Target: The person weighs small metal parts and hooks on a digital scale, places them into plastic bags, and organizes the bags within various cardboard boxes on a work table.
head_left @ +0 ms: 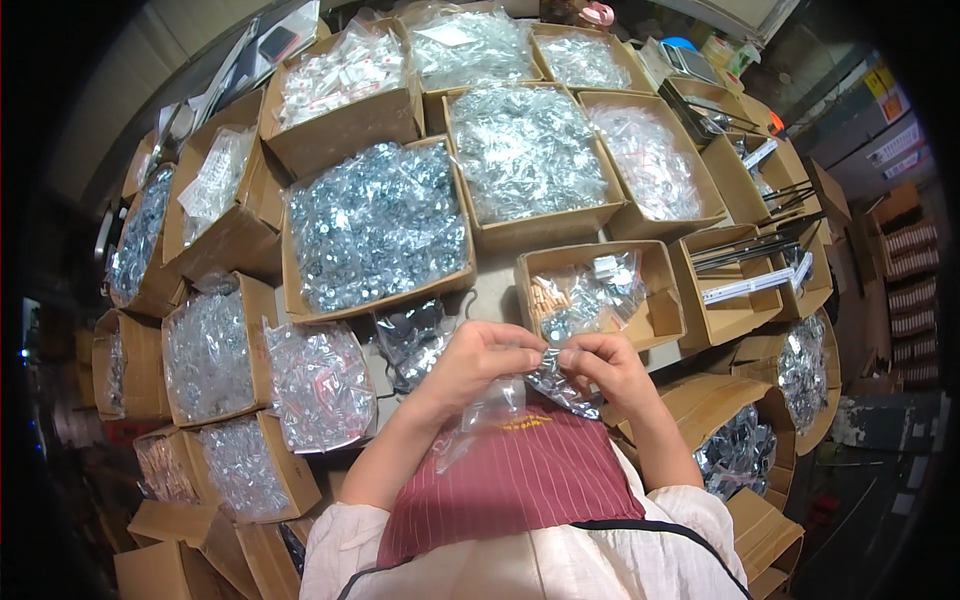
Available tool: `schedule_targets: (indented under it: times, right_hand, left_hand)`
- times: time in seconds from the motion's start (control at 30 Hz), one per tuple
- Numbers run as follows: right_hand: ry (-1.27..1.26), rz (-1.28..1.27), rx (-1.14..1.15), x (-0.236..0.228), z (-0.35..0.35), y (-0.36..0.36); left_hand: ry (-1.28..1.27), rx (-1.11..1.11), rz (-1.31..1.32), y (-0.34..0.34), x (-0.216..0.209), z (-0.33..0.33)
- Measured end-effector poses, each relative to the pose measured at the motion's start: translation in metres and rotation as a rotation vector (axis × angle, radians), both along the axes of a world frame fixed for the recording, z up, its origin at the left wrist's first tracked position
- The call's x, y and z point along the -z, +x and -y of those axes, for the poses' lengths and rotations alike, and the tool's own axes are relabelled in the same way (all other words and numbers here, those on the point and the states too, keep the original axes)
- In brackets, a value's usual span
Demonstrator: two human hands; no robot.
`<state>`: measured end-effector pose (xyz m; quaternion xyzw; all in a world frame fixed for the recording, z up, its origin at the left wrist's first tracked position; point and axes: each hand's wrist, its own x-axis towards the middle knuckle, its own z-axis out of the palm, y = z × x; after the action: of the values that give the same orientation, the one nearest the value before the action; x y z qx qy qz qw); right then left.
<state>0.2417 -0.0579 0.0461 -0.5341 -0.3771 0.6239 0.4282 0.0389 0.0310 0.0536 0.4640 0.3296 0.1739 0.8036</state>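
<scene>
left hand [497, 357] and right hand [608, 370] pinch the top of a clear plastic bag of silvery parts [562, 388] over the maroon pinstriped cloth [520, 475] (contents unclear). probably working its mouth; next likely needs steady fingertips.

Bright through the middle, with white glare on the clear bags [535, 150] toward twelve o'clock, the view falls off to a black fisheye rim, bending and softening the cardboard boxes [157, 370] toward nine, where a tiny bluish light [24, 353] glints.
</scene>
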Motion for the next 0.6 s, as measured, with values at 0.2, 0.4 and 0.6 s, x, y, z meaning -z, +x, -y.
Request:
schedule_targets:
  times: [0.2, 0.4, 0.6]
  right_hand:
    - [-0.044, 0.023, -0.001, 0.002, -0.001, 0.002]
    - [-0.039, 0.054, 0.051, 0.003, -0.001, -0.002]
    - [0.049, 0.176, 0.093, 0.008, 0.000, -0.005]
  left_hand:
    - [0.004, -0.035, 0.017, 0.001, 0.001, 0.001]
    - [-0.004, -0.036, 0.004, -0.001, 0.000, 0.000]
    - [-0.019, -0.071, 0.032, 0.001, 0.012, 0.001]
